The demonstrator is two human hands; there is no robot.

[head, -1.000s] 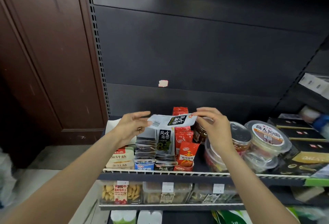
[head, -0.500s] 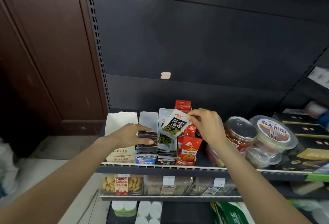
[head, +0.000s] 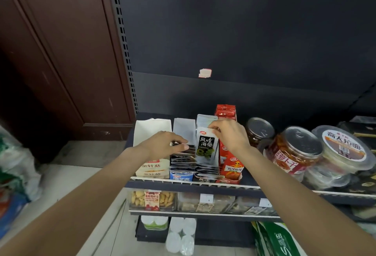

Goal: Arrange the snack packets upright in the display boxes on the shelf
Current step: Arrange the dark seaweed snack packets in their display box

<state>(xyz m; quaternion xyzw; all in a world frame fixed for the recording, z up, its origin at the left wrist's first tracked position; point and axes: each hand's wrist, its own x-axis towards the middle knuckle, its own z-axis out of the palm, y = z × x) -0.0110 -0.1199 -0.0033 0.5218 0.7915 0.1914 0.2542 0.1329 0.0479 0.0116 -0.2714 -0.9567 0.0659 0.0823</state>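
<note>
One grey-and-black seaweed snack packet (head: 207, 146) upright, long axis vertical, in the middle display box (head: 205, 175).
Right hand (head: 228, 133) pinches its top edge; left hand (head: 164, 143), fingers extended, rests on flat-lying packets (head: 183, 159) beside it.

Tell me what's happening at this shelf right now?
A person is stocking small snack packets into display boxes on a shelf. The right hand pinches the top of a white-and-black seaweed packet, standing it upright in its box. The left hand rests on the packets lying in the neighbouring box. Red packets and jars sit to the right.
</note>
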